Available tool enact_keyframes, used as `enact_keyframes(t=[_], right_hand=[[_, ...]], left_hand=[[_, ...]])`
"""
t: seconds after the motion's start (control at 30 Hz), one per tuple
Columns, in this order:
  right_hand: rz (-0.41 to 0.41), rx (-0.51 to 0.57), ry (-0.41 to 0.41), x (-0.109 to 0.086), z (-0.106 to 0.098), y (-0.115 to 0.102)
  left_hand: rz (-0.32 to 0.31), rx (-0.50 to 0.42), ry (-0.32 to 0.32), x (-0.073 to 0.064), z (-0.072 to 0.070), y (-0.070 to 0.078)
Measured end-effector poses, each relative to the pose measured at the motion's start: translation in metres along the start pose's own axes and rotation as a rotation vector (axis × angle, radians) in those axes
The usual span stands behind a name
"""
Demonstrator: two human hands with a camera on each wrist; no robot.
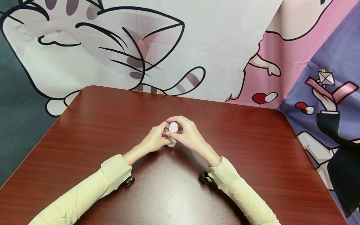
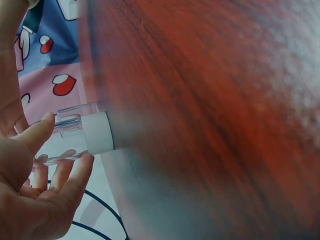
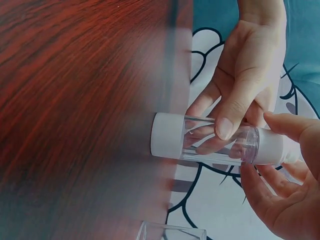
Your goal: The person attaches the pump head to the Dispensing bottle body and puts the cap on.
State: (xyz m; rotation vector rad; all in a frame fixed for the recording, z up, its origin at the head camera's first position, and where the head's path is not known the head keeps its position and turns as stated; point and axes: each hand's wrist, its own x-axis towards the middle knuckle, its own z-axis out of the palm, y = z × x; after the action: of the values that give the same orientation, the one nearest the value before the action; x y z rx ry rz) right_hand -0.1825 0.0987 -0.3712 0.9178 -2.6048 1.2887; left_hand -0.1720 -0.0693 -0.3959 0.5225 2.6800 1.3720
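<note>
A clear cylindrical bottle (image 3: 202, 155) with a white base (image 3: 167, 135) and a white top (image 3: 270, 146) is between my two hands; in the head view it stands upright on the table. My left hand (image 1: 154, 138) holds its clear body, the thumb lying across it in the right wrist view. At the upper end, my right hand (image 1: 190, 134) pinches round the white top with thumb and fingers. In the left wrist view the white base (image 2: 98, 133) is plain, while fingers partly cover the body. Whether the bottle contains anything I cannot tell.
A clear open-looking piece (image 3: 172, 232) shows at the bottom edge of the right wrist view, partly cut off. The reddish-brown wooden table (image 1: 114, 107) extends around both arms. Behind it hangs a printed cartoon cloth (image 1: 224, 44).
</note>
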Motion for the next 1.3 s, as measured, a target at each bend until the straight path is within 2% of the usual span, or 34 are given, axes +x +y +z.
enact_keyframes(t=[0.3, 0.5, 0.67, 0.97, 1.1, 1.3], right_hand=[[-0.052, -0.052, 0.014, -0.001, 0.001, -0.004], [-0.102, -0.017, -0.011, -0.005, -0.003, -0.005], [-0.092, 0.031, -0.037, -0.006, -0.004, -0.004], [-0.102, 0.068, -0.057, -0.008, -0.009, -0.003], [-0.086, 0.091, -0.059, -0.010, -0.009, -0.002], [-0.050, 0.102, -0.044, -0.012, -0.010, -0.007]], left_hand=[[-0.001, 0.027, -0.011, 0.000, 0.000, 0.000], [0.010, 0.008, -0.016, 0.001, -0.001, 0.000], [0.028, 0.001, -0.010, -0.001, -0.001, 0.001], [0.023, -0.002, 0.001, -0.002, -0.001, 0.000], [0.005, -0.017, -0.004, -0.002, 0.000, 0.000], [0.015, -0.013, 0.006, -0.001, 0.001, -0.001]])
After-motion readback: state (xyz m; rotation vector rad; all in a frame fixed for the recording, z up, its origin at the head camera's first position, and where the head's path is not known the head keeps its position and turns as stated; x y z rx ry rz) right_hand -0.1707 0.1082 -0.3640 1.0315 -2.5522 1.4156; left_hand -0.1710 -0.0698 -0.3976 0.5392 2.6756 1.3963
